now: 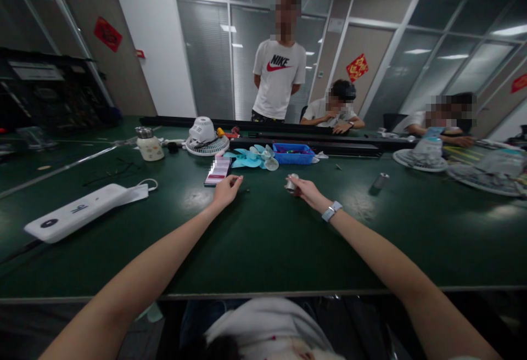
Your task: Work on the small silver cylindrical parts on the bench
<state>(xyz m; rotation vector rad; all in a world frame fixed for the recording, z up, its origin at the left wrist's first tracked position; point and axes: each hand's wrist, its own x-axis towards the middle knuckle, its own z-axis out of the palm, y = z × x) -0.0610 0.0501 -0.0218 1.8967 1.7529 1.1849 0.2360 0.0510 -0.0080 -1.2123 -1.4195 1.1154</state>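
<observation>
My right hand (309, 192) is closed round a small silvery metal cylinder (291, 183), held just over the green table. My left hand (227, 191) has thumb and fingertips pinched together; whatever lies between them is too small to make out. A phone (217, 171) with a lit screen lies just behind that hand. Between my hands, nearer the left, is a tiny dark piece (247, 190) on the tabletop. Light-blue fan blades (255, 157) lie behind, beside a blue plastic basket (293, 154). A second metal cylinder (383, 179) stands to the right.
A white power strip (82, 211) and a patterned flask (149, 145) are on the left. Behind stands a white fan housing (202, 132) on its grille. More fan parts (424, 154) lie at right. Across the table (263, 250) are one standing person (280, 74) and two seated people.
</observation>
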